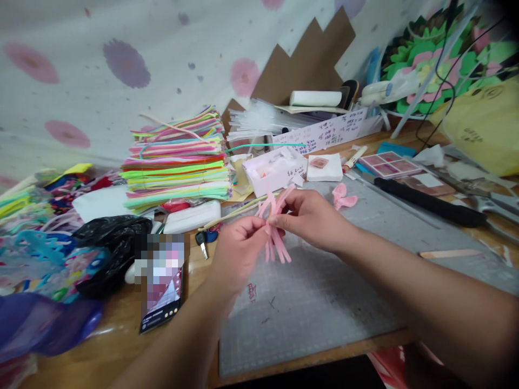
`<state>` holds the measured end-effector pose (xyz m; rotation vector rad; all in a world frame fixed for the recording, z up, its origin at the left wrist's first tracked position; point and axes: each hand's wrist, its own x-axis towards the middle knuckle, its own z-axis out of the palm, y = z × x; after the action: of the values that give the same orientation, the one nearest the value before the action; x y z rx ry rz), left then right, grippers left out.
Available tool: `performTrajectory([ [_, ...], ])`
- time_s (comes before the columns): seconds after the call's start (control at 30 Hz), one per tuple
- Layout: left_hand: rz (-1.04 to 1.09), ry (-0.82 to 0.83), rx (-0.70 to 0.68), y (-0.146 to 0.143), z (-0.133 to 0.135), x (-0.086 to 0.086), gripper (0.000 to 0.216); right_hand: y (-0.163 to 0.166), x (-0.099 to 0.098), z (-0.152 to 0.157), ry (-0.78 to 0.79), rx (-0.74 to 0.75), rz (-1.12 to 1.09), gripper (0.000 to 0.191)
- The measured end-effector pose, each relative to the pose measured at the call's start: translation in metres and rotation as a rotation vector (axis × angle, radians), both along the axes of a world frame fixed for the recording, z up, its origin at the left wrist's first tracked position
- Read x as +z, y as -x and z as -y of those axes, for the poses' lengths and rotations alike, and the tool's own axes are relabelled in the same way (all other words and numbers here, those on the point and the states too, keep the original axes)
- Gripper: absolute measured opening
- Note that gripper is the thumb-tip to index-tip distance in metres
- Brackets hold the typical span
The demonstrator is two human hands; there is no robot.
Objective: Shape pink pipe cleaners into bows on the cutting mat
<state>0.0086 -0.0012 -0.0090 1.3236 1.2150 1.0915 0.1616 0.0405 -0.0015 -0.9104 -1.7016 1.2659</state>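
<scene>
Both my hands meet above a grey cutting mat (324, 292). My left hand (237, 251) is closed in a pinch on the middle of a bundle of pink strips (276, 246). My right hand (310, 216) is closed on the same bundle from the right, with its fingers at the bundle's waist. The strips fan out above and hang below my fingers. A finished pink bow-like piece (344, 196) lies on the mat just beyond my right hand.
A tall stack of coloured strips (178, 162) stands behind my hands, a small white box (273, 170) beside it. A phone (162, 286) and a black bag (109, 243) lie at left. A black tool (430, 202) and a colour palette (387, 163) lie at right.
</scene>
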Motion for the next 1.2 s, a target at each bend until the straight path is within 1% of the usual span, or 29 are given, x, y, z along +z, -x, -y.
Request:
performTrajectory([
  [0.1,0.189,0.182,-0.093,-0.001,-0.002,0.002,0.012,-0.002,-0.003,-0.003,0.071,0.064,-0.086,0.006],
  [0.17,0.225,0.250,-0.105,-0.001,-0.002,0.003,0.013,-0.004,-0.004,-0.003,0.087,0.078,-0.102,0.006],
  [0.23,0.235,0.279,-0.110,-0.002,-0.002,0.005,0.015,-0.005,-0.002,-0.003,0.092,0.085,-0.091,0.005],
  [0.37,0.244,0.292,-0.105,-0.002,-0.002,0.005,0.017,-0.004,0.001,-0.002,0.056,0.058,-0.058,0.006],
  [0.53,0.266,0.324,-0.135,-0.002,-0.002,0.004,0.019,-0.005,0.004,-0.001,0.059,0.123,-0.085,0.010],
  [0.63,0.297,0.336,-0.153,-0.003,-0.002,0.002,0.021,-0.004,0.003,-0.001,0.075,0.117,-0.080,0.010],
  [0.7,0.293,0.315,-0.142,-0.005,-0.001,0.000,0.022,-0.002,0.001,-0.001,0.087,0.079,-0.097,0.009],
  [0.77,0.255,0.249,-0.097,-0.007,-0.001,-0.004,0.021,0.001,-0.002,0.000,0.090,0.004,-0.106,0.009],
  [0.83,0.202,0.174,-0.054,-0.009,-0.001,-0.006,0.019,0.004,-0.004,0.001,0.075,-0.080,-0.107,0.010],
  [0.9,0.170,0.147,-0.040,-0.010,-0.001,-0.008,0.019,0.007,-0.006,0.002,0.053,-0.128,-0.112,0.010],
  [1.03,0.197,0.230,-0.054,-0.009,-0.001,-0.004,0.022,0.010,-0.008,0.004,0.064,-0.128,-0.132,0.010],
  [1.13,0.214,0.306,-0.067,-0.007,-0.001,-0.001,0.017,0.009,-0.009,0.002,0.095,-0.111,-0.179,0.010],
  [1.2,0.224,0.325,-0.083,-0.005,-0.001,-0.001,0.014,0.008,-0.011,0.000,0.099,-0.107,-0.221,0.011],
])
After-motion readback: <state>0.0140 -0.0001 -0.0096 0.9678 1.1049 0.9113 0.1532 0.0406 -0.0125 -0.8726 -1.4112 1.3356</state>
